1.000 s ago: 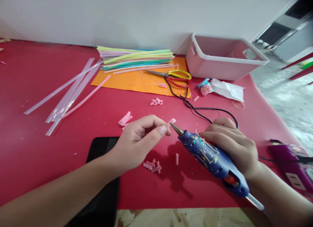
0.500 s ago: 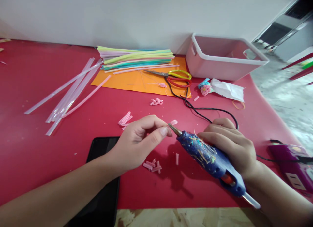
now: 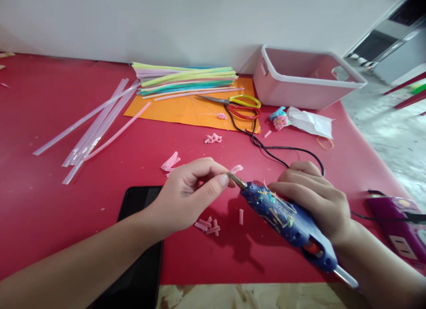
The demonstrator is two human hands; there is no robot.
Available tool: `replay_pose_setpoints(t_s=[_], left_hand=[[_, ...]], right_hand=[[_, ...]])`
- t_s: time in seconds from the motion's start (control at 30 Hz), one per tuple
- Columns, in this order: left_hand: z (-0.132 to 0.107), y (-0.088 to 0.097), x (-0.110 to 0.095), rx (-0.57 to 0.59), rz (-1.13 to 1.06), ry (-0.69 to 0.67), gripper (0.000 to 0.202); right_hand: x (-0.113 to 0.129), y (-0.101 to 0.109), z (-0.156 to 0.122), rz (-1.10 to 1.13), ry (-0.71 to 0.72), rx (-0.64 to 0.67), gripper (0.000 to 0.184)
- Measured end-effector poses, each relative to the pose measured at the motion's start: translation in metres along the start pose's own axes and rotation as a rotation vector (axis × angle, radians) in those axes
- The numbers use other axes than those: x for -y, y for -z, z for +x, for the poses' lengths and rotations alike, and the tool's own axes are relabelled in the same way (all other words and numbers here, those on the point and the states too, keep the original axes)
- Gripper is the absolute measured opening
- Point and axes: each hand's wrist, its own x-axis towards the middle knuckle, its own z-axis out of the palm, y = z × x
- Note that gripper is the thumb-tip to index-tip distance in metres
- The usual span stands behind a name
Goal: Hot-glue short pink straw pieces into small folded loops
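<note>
My right hand (image 3: 316,202) is wrapped round a blue hot glue gun (image 3: 279,213), its body streaked with dried glue and a clear glue stick (image 3: 346,275) jutting from the back. The gun's metal nozzle points left and meets the fingertips of my left hand (image 3: 195,191). Thumb and forefinger there pinch a short pink pipe cleaner piece (image 3: 237,169), which shows just behind the nozzle; the rest is hidden by the fingers. Below lie several cut pink pieces (image 3: 208,226) and a single one (image 3: 241,216). Another small pile of pink pieces (image 3: 171,161) sits by my left knuckles.
A black phone (image 3: 143,242) lies under my left forearm. Toward the wall are bundled pipe cleaners (image 3: 186,80), scissors (image 3: 233,102) on orange paper (image 3: 176,113), and a pink bin (image 3: 299,89). Glue sticks (image 3: 96,127) lie left; a black cord (image 3: 276,153) and purple power strip (image 3: 396,224) right.
The glue gun has shifted slightly, its rear end moving down and right, while the nozzle stays at the left fingertips. The pink piece in the left fingers has turned a little.
</note>
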Motion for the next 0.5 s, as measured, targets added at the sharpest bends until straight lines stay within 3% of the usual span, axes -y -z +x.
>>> replay_pose_setpoints(t_s=[0.5], left_hand=[[-0.0004, -0.0005, 0.002, 0.003, -0.044, -0.031, 0.019]], right_hand=[[-0.0018, -0.0027, -0.0027, 0.023, 0.0, -0.019, 0.013]])
